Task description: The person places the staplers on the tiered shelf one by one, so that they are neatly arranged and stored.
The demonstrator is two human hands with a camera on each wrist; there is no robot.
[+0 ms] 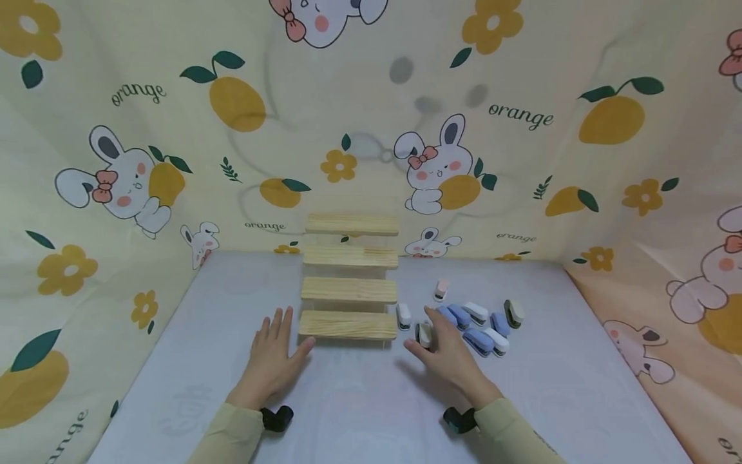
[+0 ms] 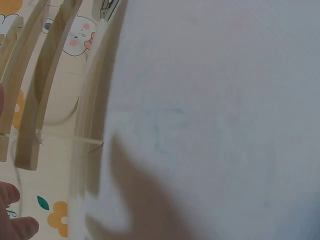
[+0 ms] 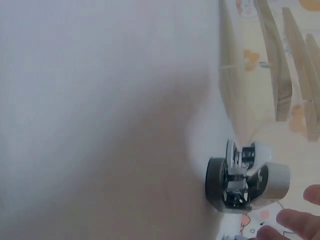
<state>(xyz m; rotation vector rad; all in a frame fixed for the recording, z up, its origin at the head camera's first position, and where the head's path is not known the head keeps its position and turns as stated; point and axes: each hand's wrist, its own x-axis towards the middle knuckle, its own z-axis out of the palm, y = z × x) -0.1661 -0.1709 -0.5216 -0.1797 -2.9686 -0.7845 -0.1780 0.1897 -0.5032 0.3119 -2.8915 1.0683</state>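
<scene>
My left hand (image 1: 269,364) is spread beside the near left corner of a four-step wooden rack (image 1: 348,327), its thumb close to the lowest board and nothing held. On the rack's other side, my right hand (image 1: 451,361) reaches over the table with fingers and thumb apart around a small cream stapler (image 1: 424,334). In the right wrist view this stapler (image 3: 274,184) shows its dark base and metal parts, a little away from the fingertips (image 3: 295,220). Between it and the rack stands a white stapler (image 1: 403,316).
Right of my right hand lies a loose cluster of blue staplers (image 1: 478,341) and white staplers (image 1: 476,312), with a pale green stapler (image 1: 514,313) at its far side. A pink stapler (image 1: 441,289) stands farther back. A printed cloth (image 1: 359,96) hangs behind the white table (image 1: 348,412).
</scene>
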